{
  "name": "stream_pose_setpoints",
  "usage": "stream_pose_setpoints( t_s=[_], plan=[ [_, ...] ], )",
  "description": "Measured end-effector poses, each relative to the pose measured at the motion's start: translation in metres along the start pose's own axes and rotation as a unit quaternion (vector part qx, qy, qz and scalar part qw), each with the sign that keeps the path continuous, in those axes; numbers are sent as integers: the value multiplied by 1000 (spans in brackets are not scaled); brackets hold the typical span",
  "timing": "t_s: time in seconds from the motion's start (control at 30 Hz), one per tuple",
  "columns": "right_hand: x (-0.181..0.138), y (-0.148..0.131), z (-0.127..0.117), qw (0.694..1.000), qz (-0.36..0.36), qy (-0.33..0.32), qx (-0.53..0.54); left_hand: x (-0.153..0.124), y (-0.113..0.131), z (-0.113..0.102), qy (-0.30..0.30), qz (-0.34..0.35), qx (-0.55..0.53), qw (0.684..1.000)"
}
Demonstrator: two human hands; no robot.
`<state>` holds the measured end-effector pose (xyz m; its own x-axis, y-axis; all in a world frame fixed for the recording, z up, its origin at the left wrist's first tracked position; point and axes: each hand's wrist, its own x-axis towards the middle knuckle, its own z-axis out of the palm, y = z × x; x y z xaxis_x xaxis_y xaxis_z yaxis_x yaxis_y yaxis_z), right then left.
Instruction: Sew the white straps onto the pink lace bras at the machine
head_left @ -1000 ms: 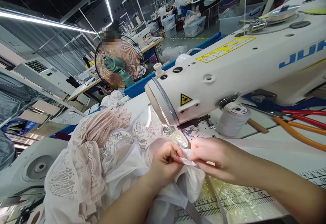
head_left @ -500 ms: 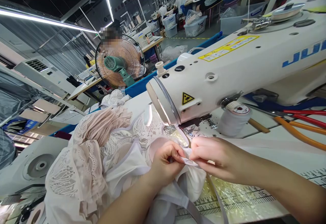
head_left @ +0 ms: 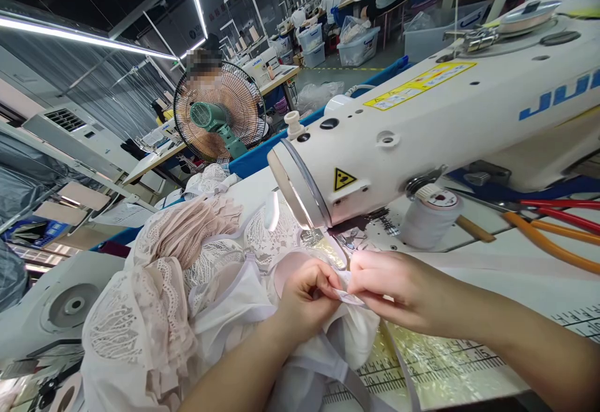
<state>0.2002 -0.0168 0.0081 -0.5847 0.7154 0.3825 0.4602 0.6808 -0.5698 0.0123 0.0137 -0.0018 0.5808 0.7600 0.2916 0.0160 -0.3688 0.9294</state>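
Observation:
In the head view, my left hand (head_left: 305, 302) pinches the edge of a white bra (head_left: 359, 336) between thumb and fingers. Close beside it, my right hand (head_left: 398, 290) grips the same edge, its fingers curled and the fabric stretched short between both hands. This edge sits just in front of the needle area of a white sewing machine (head_left: 422, 124); the needle itself is hidden. Grey straps (head_left: 396, 362) hang down below my hands. To the left lies a heap of pale pink and white lace bras (head_left: 154, 312), running up to the piece I hold.
A thread spool (head_left: 429, 221) stands under the machine arm, near orange-handled and red-handled tools (head_left: 548, 243). Ruler markings (head_left: 473, 356) run along the table front. Beyond the table are a large fan (head_left: 220, 115), a person behind it, other machines and plastic bins (head_left: 359, 46).
Both hands keep their hold on the bra edge with hardly any movement. The whole view has shifted very slightly.

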Motion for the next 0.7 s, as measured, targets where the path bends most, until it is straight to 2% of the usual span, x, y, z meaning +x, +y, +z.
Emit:
stream_pose_setpoints(
  t_s=[0.43, 0.57, 0.7],
  plan=[
    [-1, 0, 1, 1000, 1, -11, -12, 2, 4, 0, -36, -42, 2, 998],
    [1, 3, 0, 999, 10, -45, 18, 2, 3, 0, -65, -115, -57, 990],
    [4, 7, -2, 996, 18, -63, 66, 0, 2, -2, -83, -212, -123, 966]
  ],
)
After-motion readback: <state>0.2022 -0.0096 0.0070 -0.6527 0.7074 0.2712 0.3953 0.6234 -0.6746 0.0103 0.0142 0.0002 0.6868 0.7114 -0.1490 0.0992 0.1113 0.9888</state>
